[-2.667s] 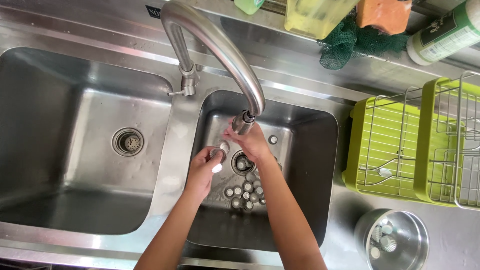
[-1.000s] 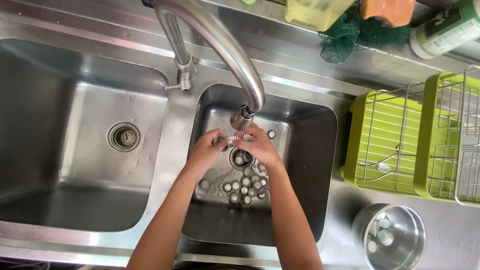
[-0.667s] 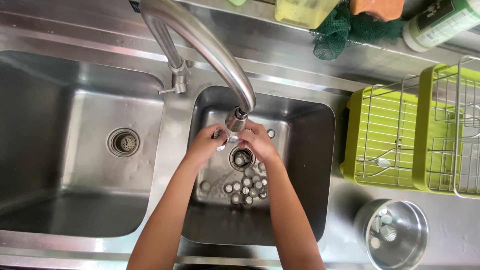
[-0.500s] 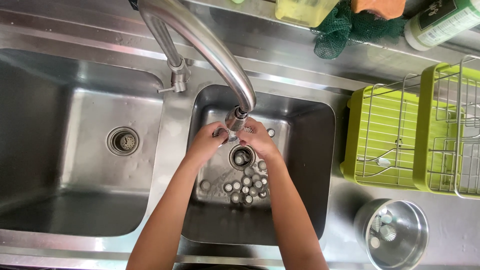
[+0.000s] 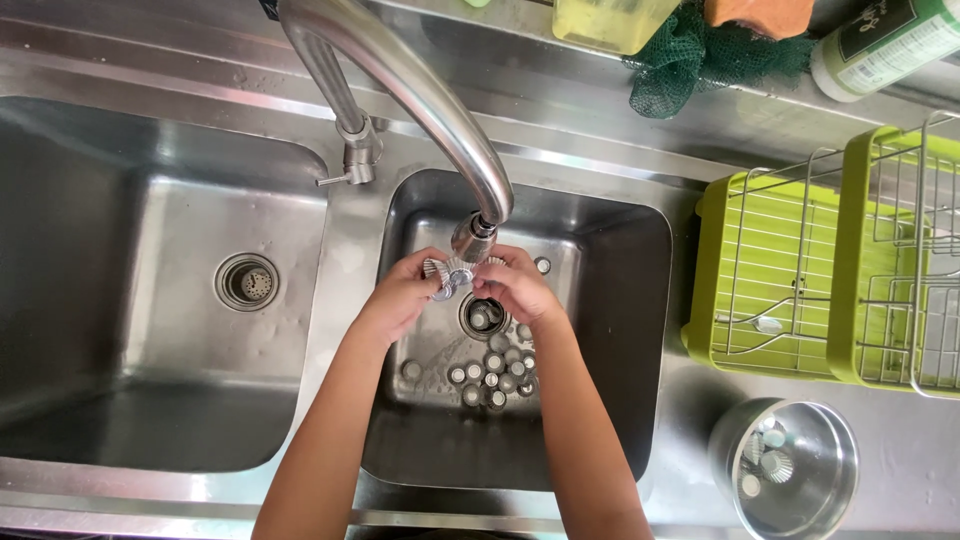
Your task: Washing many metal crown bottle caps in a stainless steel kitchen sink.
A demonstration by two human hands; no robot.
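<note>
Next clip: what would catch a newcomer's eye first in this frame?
Both hands, the left hand and the right hand, meet under the spout of the curved steel faucet over the right sink basin, holding a small fluted metal cup between them. More small metal cups lie clustered on the basin floor near the drain. At the right, a bright green dish rack stands above a steel bowl with a few cups in it.

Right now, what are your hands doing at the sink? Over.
Left hand and right hand both grip one small fluted metal cup under the faucet. More small cups lie on the basin floor. Nothing blocking the hands.
</note>
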